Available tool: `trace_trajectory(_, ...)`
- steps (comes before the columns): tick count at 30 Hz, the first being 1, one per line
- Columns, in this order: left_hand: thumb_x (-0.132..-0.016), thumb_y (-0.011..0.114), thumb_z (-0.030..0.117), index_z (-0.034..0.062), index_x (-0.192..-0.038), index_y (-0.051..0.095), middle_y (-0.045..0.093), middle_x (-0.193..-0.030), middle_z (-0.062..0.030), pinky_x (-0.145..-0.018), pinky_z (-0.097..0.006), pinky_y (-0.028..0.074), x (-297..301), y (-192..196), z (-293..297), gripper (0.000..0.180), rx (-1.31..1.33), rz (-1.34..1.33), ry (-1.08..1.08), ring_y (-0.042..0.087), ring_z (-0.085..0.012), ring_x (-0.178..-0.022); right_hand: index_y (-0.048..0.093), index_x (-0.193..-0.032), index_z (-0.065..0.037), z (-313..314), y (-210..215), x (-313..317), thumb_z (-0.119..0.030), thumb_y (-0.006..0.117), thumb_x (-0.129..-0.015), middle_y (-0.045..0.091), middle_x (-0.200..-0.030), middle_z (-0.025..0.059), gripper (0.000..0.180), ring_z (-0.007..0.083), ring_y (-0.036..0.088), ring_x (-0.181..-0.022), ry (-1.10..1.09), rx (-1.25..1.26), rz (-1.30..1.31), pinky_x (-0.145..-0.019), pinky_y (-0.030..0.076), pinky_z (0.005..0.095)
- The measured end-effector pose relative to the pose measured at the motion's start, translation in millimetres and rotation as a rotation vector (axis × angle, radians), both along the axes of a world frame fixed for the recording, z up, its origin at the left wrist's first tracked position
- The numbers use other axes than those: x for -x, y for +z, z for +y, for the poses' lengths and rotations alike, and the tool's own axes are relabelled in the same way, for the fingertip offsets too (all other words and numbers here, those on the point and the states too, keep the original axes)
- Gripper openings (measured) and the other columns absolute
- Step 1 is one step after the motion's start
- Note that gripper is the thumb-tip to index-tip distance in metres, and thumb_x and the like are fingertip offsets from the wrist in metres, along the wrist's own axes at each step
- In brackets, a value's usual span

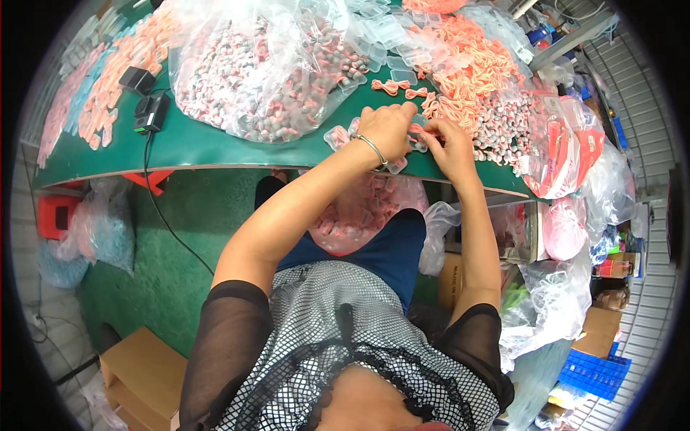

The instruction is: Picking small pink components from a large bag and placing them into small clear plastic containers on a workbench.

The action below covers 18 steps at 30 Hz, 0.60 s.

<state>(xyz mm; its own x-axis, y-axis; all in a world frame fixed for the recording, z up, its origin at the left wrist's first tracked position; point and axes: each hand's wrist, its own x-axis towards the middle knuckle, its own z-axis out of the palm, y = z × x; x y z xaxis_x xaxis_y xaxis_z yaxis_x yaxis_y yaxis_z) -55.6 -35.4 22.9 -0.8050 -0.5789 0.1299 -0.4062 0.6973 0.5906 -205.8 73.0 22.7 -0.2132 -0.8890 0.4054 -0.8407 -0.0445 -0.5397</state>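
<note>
Both of my hands meet over the near edge of the green table. My left hand (387, 131), with a bangle at the wrist, is curled against a small clear plastic case (417, 144); its fingertips are partly hidden. Beside it, my right hand (453, 147) pinches a coral cord bundle (417, 129) at the case. More small clear cases with coral contents (336, 137) lie left of my left hand. Just beyond my hands rest several tied coral cord bundles (390, 86). A heap of coral cords (471, 65) spreads to the right, with small grey, white and coral pieces (503, 129) nearer me.
A large clear bag of small grey and coral pieces (259, 79) sits on the green table (215, 154). Black devices (151, 111) with a cable stand at left. Empty clear cases (388, 32) lie behind. A filled bag (359, 215) is below the table edge.
</note>
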Motion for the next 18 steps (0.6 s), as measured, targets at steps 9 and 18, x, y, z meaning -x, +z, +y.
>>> trace_trajectory(9, -0.068, 0.080, 0.023, 0.0128, -0.096, 0.069, 0.064, -0.092, -0.0042, -0.078, -0.044, 0.040, -5, -1, 1, 0.031, 0.070, 0.006, -0.041, 0.064, -0.0260, -0.091, 0.070, -0.091, -0.006, 6, -10, -5, -0.009, 0.068, -0.080, 0.064, -0.094, 0.0074, 0.012, 0.0275, 0.061, -0.092, 0.073, 0.084, 0.213, -0.079, 0.047, 0.0385)
trace_trajectory(18, -0.068, 0.079, 0.024, 0.0111, -0.090, 0.067, 0.063, -0.091, -0.0055, -0.079, -0.043, 0.039, -4, 3, 1, 0.028, 0.132, -0.040, -0.043, 0.064, -0.0268, -0.090, 0.071, -0.098, -0.015, -15, 6, 16, -0.015, 0.069, -0.081, 0.063, -0.101, -0.0009, 0.017, 0.0228, 0.053, -0.107, -0.091, -0.061, 0.561, -0.097, 0.030, 0.0489)
